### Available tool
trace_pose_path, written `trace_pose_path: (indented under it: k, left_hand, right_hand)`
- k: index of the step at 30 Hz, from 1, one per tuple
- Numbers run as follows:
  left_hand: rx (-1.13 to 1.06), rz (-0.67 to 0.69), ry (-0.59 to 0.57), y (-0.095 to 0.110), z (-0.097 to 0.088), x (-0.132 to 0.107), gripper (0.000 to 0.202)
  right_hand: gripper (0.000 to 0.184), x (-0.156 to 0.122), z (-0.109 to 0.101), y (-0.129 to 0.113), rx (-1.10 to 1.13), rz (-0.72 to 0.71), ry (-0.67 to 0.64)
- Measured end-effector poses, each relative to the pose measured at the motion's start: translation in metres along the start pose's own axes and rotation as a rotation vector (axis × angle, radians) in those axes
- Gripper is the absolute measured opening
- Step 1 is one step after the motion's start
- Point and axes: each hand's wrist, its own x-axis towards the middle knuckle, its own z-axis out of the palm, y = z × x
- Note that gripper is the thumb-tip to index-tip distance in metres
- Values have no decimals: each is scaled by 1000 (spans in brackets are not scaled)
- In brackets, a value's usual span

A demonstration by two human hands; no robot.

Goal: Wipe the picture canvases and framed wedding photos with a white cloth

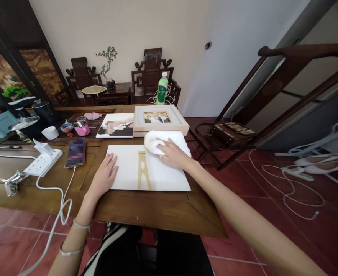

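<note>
Head view: white panel (pixel 125 172) could skid across the surface (pixel 163 207) if the left hand (pixel 105 174) lets up under wiping pressure; the white cloth (pixel 177 137) might also snag on the tan A-shaped stand (pixel 141 157) mid-panel. Cloth sits under the right hand (pixel 171 153), fingers curled into it, at the panel's far right corner. Left hand open, fingers slightly spread, gripping nothing, resting on the panel's left edge.
</note>
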Motion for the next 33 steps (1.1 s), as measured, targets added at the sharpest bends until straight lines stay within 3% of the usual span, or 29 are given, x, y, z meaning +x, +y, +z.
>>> trace_pose_path:
  k: [4, 11, 15, 19, 28, 30, 33]
  left_hand:
    - [-16, -23, 13, 3, 0, 0, 50]
    - [7, -19, 13, 3, 2, 1, 51]
    - [12, 8, 11, 2, 2, 1, 49]
    - [22, 16, -1, 1, 2, 1, 49]
    - [-6, 17, -1, -1, 1, 0, 49]
    - [-10, 9, -1, 0, 1, 0, 50]
    - [-14, -7, 0, 2, 0, 0, 50]
  right_hand:
    - [29, -18, -2, -12, -13, -15, 19]
    - [28, -117, -7, -71, 57, -176, -17]
    - [29, -145, -13, -87, 56, -224, -59]
    - [30, -126, -17, -71, 75, -217, -84]
    - [32, -14, 1, -3, 51, -51, 10]
    - [29, -7, 2, -1, 16, -24, 17]
    - [27, -18, 2, -10, -9, -27, 21]
